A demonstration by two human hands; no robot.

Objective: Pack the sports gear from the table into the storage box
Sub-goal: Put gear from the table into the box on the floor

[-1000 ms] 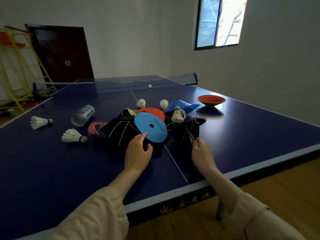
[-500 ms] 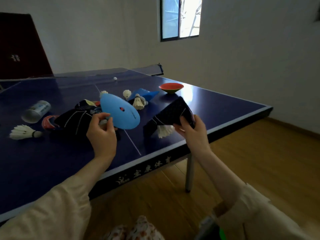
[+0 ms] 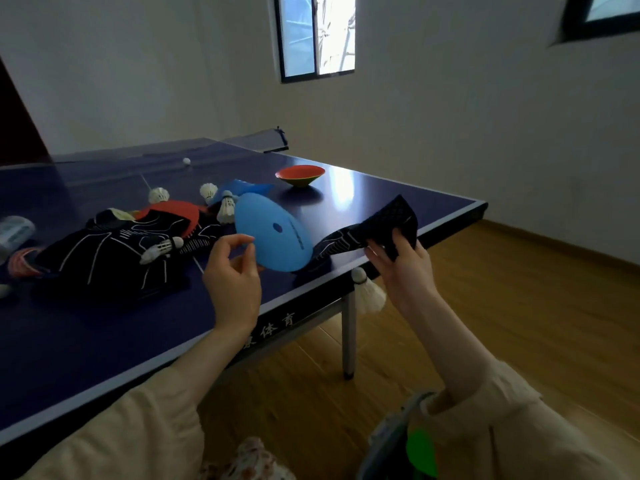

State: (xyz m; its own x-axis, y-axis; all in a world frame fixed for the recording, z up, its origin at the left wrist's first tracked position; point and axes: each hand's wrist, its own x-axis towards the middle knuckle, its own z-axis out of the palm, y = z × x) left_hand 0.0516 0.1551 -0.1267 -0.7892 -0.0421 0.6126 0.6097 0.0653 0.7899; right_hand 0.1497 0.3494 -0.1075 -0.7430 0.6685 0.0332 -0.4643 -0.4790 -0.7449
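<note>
Over the desk's (image 3: 398,199) near edge | left hand (image 3: 232,282) fingers pinching blue disc (image 3: 273,233) | right hand (image 3: 405,268) fingers gripping black patterned cloth (image 3: 377,230)

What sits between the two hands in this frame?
In the head view, the blue disc, pinched by the left hand, and the black fabric piece gripped by the right hand fill that gap.

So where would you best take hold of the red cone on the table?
Judging by its pose, pinch the rim. The red cone sits wide mouth up on its narrow base, standing alone, so the thin flared edge is free. Come from above on the near side, thumb inside.
</note>
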